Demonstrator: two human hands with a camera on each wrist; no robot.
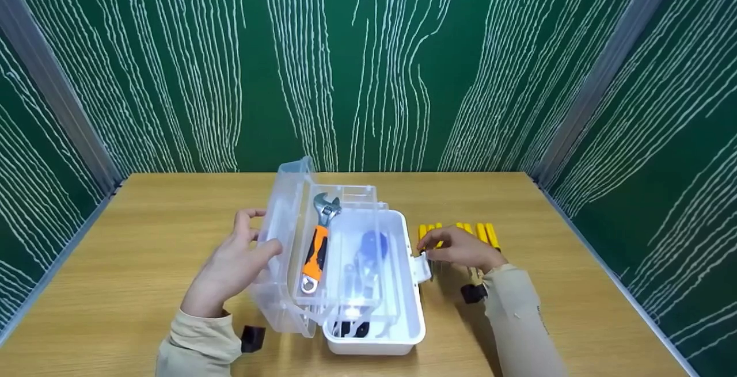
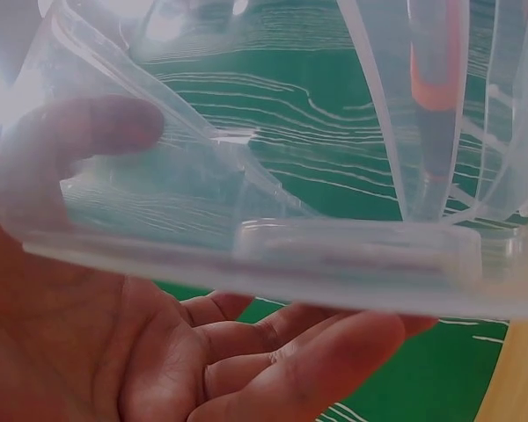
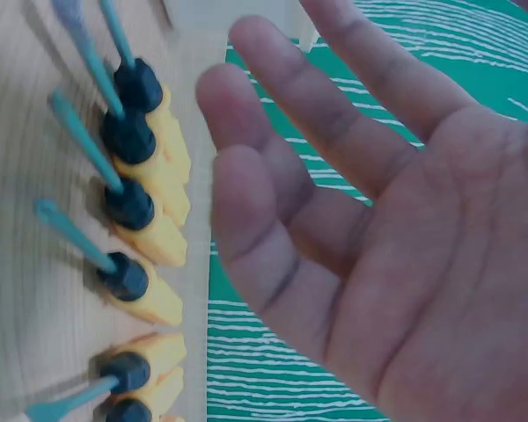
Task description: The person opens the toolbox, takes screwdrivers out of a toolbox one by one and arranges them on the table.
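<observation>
A white toolbox (image 1: 403, 336) stands on the table, its clear lid (image 1: 282, 221) tilted up to the left. My left hand (image 1: 236, 270) holds that lid; in the left wrist view the thumb shows through the plastic, with the other fingers below the edge. An adjustable wrench (image 1: 315, 250) with an orange and black handle lies in the clear tray (image 1: 360, 193). Through the plastic I see a blue item (image 1: 374, 244) whose kind is unclear. My right hand (image 1: 460, 247) hovers beside the white latch (image 1: 422, 267), fingers loosely bent and holding nothing; contact with the latch cannot be told.
Several yellow-handled screwdrivers (image 1: 489, 236) lie in a row right of the toolbox, partly hidden under my right hand. A black item (image 1: 354, 329) sits in the near end of the box. Green walls (image 1: 368, 77) with white lines enclose the wooden table (image 1: 144, 221).
</observation>
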